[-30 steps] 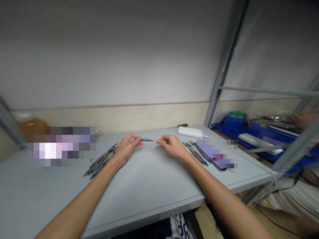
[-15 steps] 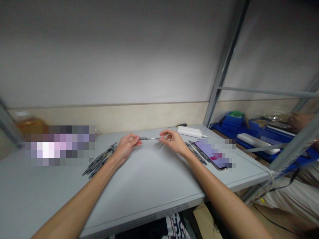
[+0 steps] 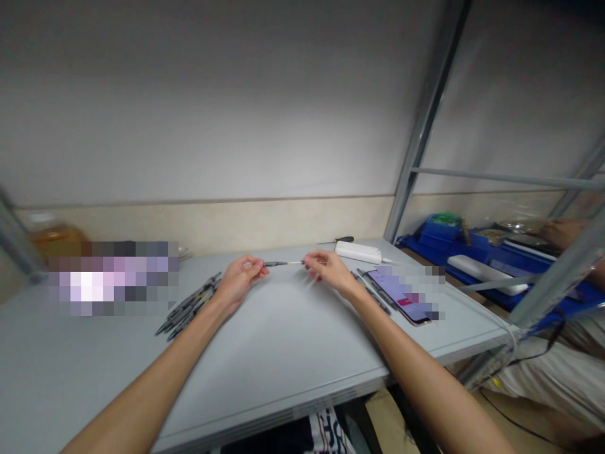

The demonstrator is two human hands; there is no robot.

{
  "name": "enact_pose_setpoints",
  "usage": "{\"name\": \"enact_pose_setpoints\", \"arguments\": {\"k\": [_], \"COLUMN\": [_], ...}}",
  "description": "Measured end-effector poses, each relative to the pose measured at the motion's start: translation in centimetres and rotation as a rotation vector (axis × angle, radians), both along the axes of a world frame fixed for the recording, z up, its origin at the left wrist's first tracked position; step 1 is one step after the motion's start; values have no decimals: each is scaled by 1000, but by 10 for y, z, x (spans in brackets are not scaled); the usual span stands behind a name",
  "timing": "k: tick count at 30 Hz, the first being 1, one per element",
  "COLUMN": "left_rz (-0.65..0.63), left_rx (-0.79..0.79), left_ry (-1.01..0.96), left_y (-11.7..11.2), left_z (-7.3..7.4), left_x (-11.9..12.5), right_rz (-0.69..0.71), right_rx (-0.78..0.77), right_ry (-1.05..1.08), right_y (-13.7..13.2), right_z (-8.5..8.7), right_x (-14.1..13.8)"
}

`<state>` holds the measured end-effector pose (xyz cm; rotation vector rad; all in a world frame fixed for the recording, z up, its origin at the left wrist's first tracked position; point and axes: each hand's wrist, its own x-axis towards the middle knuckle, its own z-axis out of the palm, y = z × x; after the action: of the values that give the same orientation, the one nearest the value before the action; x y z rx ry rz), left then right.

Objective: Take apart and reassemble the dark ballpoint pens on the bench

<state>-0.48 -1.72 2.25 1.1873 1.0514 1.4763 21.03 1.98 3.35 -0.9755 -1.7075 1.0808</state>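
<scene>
My left hand (image 3: 240,280) is closed, pinching one end of a dark grey pen barrel (image 3: 276,263). A thin pale refill (image 3: 295,262) sticks out of that barrel toward the right. At its other end the fingertips of my right hand (image 3: 329,270) are closed on a second dark pen part, mostly hidden by the fingers. The pen lies level, just above the tabletop. Beside my left wrist rests a pile of several similar dark pens (image 3: 189,307). A few more pens (image 3: 373,293) lie near my right forearm.
Right of those pens is a phone (image 3: 399,296) with a lit screen. Behind it stand a white power strip (image 3: 358,252) and a screwdriver (image 3: 344,239). A blurred-out patch (image 3: 113,277) covers the left. Past the metal post (image 3: 425,126), another person's hand (image 3: 567,232) is over a blue surface.
My right hand has shifted slightly to the right. More of the pale refill shows between the two pen parts. My left hand stays almost in place.
</scene>
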Motion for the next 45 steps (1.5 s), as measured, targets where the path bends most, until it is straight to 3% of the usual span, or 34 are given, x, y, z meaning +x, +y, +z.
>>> {"name": "enact_pose_setpoints", "arguments": {"k": [7,15,26,45], "left_rz": [35,246,283,278], "left_rx": [32,103,113,94], "left_ry": [108,443,263,255], "left_y": [2,0,13,11], "left_z": [-3,-1,-9,-8], "left_x": [0,0,-15,-14], "right_rz": [-26,-95,-180,-157], "right_rx": [98,151,-43,-103], "right_ry": [98,129,367,385], "right_y": [5,7,10,7], "right_z": [-3,0,6,10], "right_x": [0,4,11,11]}}
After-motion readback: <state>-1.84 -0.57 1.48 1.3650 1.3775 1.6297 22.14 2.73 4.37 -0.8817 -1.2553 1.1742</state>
